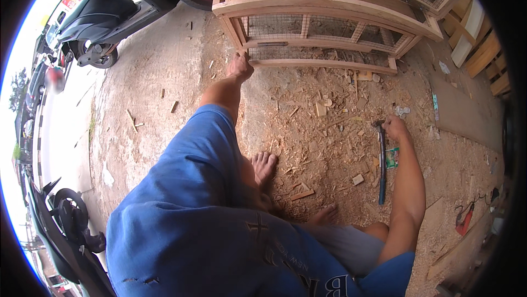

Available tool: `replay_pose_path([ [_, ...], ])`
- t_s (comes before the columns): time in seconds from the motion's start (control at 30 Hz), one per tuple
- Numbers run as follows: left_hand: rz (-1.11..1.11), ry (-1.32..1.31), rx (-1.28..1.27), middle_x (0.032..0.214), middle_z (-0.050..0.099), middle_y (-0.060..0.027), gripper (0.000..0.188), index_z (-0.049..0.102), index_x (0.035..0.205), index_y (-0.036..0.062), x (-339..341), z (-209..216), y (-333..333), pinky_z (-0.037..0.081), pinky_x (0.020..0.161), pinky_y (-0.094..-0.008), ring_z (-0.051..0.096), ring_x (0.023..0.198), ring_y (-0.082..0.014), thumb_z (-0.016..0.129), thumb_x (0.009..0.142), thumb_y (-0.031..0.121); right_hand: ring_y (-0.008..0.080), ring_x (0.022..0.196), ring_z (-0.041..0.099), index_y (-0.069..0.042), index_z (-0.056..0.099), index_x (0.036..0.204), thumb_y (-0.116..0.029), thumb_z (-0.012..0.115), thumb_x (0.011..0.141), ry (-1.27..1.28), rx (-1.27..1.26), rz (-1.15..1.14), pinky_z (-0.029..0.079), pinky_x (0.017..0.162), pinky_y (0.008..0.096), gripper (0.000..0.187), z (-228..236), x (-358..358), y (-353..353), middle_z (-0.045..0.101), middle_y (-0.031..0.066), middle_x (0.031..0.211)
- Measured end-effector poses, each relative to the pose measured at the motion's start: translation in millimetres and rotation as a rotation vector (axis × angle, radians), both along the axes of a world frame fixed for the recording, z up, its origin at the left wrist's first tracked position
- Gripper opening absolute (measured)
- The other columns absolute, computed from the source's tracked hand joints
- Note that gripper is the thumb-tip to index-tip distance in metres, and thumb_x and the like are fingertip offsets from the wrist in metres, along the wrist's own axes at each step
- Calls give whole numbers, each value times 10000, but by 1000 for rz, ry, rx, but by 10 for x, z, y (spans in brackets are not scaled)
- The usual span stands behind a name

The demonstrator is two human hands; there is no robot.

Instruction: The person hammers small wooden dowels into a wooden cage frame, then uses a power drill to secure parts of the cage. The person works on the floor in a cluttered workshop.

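Note:
My left hand (240, 67) is closed around the lower left corner post of a wooden cage (324, 6) with wire mesh sides. In my right hand (395, 127) is a hammer (382, 165), gripped near its head. Its long dark blue handle hangs down toward me over the shavings. The fingertips of both hands are partly hidden. My bare foot (264, 166) stands on the ground between my arms.
Wood shavings and offcuts (321, 109) litter the concrete floor. A scooter (104, 17) stands at the far left, and a motorcycle (68, 231) at the near left. Planks (483, 50) lean at the far right. A red power tool (464, 219) with a cord lies at the right.

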State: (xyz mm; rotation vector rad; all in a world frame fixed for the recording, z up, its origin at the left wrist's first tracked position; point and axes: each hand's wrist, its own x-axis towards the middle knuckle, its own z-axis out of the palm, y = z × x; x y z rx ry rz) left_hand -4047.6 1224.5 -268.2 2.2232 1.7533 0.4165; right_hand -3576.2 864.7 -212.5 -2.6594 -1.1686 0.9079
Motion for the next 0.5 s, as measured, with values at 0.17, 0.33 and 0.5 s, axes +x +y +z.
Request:
replay_pose_path([
  [0.17, 8, -11, -17, 1241, 570, -178, 282, 627, 1158, 190, 40, 87, -86, 517, 944, -500, 614, 1132, -402, 489, 916, 143, 202, 714, 672, 10, 627, 986, -163, 695, 938, -10, -34, -13, 535, 678, 387, 192, 112, -102, 22, 677, 126, 850],
  [0.33, 11, 67, -55, 1276, 546, -188, 350, 673, 1212, 217, 81, 198, -177, 514, 969, -495, 609, 1149, -403, 464, 937, 157, 204, 734, 677, 16, 639, 1002, -163, 685, 947, -10, -38, -21, 536, 698, 390, 193, 128, -142, 25, 686, 136, 884],
  [0.5, -8, 80, -99, 1356, 471, -221, 349, 657, 1246, 193, 81, 249, -189, 520, 977, -501, 615, 1148, -446, 552, 914, 171, 205, 694, 674, 9, 649, 1011, -159, 672, 955, -12, -37, 12, 537, 698, 391, 179, 76, -97, 4, 687, 128, 846],
])
